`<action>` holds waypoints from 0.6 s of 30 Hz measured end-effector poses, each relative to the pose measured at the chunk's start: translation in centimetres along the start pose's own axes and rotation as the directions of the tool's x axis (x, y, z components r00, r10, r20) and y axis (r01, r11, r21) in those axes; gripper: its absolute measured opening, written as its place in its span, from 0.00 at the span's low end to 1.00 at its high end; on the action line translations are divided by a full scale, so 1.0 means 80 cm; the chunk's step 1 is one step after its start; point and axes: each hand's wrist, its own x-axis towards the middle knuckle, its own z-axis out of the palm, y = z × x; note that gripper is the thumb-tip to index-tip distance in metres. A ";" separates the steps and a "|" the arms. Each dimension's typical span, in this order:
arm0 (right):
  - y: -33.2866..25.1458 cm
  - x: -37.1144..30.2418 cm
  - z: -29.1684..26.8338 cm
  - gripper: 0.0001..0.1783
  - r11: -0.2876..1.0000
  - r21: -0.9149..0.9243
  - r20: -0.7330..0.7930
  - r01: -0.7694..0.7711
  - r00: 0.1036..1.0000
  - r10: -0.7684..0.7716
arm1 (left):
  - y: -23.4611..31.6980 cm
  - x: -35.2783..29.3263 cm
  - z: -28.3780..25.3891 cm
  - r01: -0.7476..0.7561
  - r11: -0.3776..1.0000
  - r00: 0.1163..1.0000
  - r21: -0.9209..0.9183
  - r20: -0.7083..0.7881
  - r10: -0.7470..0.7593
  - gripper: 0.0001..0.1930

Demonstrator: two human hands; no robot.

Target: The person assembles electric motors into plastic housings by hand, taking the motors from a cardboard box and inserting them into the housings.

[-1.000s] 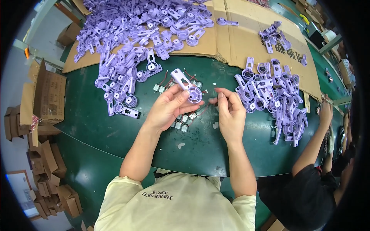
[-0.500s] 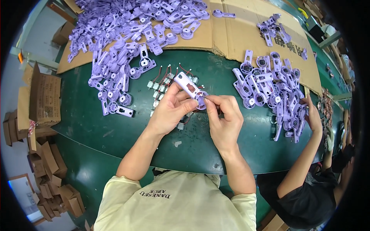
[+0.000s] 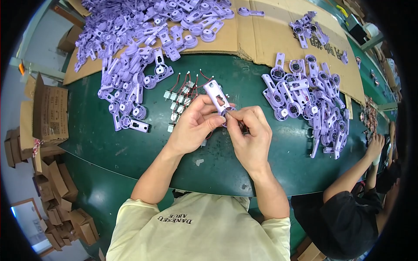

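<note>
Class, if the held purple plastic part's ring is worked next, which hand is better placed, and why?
Likely the right hand: its fingertips pinch together at the ring, while the left hand supports the purple plastic part.

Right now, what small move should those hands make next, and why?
Perhaps a gentle press by the right hand at the ring of the purple part: its thumb and finger meet there, while the left hand grips the part. What the right fingertips pinch, if anything, is hidden.
</note>
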 end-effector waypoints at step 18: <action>-0.005 0.005 -0.001 0.08 0.999 0.053 -0.023 -0.010 1.000 0.011 | -0.001 -0.001 0.001 0.018 1.000 0.993 -0.009 -0.116 -0.019 0.09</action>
